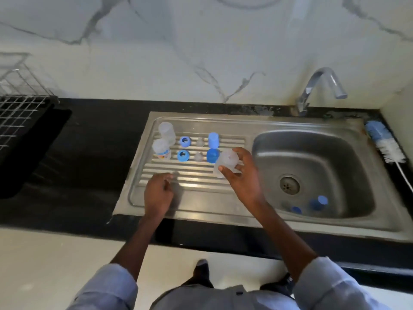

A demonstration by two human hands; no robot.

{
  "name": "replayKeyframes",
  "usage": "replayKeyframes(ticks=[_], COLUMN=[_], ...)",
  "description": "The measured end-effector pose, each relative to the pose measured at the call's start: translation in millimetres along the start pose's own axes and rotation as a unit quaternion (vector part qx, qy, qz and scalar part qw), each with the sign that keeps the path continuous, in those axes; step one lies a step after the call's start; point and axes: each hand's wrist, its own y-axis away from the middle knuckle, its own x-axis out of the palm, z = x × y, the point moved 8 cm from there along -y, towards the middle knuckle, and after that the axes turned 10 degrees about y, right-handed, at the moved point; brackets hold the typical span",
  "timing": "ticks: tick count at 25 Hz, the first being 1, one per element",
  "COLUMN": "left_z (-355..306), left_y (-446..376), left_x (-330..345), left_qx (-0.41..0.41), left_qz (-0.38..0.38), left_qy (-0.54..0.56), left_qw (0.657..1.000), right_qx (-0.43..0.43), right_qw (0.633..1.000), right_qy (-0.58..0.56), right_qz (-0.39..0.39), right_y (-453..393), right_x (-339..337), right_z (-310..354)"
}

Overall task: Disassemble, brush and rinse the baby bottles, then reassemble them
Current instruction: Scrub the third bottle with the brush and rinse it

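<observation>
My right hand (240,175) grips a clear plastic baby bottle body (224,163) above the ridged steel drainboard (201,182), just beside the blue caps (213,148). My left hand (159,193) hovers over the drainboard's near part, fingers loosely curled, holding nothing. Blue parts (317,203) lie in the steel sink basin (324,153); a blue-and-white bottle brush (384,144) rests on the black desk (100,130).

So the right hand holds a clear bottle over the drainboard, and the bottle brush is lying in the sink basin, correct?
Not quite. The head view shows the bottle brush lying on the counter right of the sink basin, not in it. The right hand does hold a clear bottle over the drainboard.
</observation>
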Motion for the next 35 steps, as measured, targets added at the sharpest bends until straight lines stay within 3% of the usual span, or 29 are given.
replayKeyframes(ticks=[4, 8, 17, 28, 31, 35], left_z=[35.3, 54.2, 69.6, 63.3, 45.3, -0.3], left_y=[-26.5, -34.5, -37.5, -36.1, -29.0, 3.1], left_x=[-57.3, -67.1, -62.4, -63.8, -69.4, -53.5], left_qx=[0.005, 0.009, -0.007, 0.011, 0.053, 0.174], left_qz=[0.029, 0.069, 0.030, 0.034, 0.021, -0.004], left_qy=[-0.062, -0.085, -0.091, -0.106, -0.122, -0.053], left_qw=[0.998, 0.994, 0.995, 0.994, 0.991, 0.983], right_qx=[0.025, 0.035, 0.035, 0.030, 0.020, -0.058], right_qw=[0.999, 0.997, 0.994, 0.988, 0.989, 0.991], right_qy=[0.009, 0.018, 0.074, 0.132, 0.137, 0.115], right_qz=[0.046, 0.071, 0.079, 0.079, 0.057, -0.040], right_y=[8.8, 4.9, -8.9, -7.4, -2.5, -3.0], right_x=[88.1, 160.8, 221.6, 226.2, 200.1, 129.6], right_z=[27.4, 42.4, 43.8, 42.2, 43.1, 45.3])
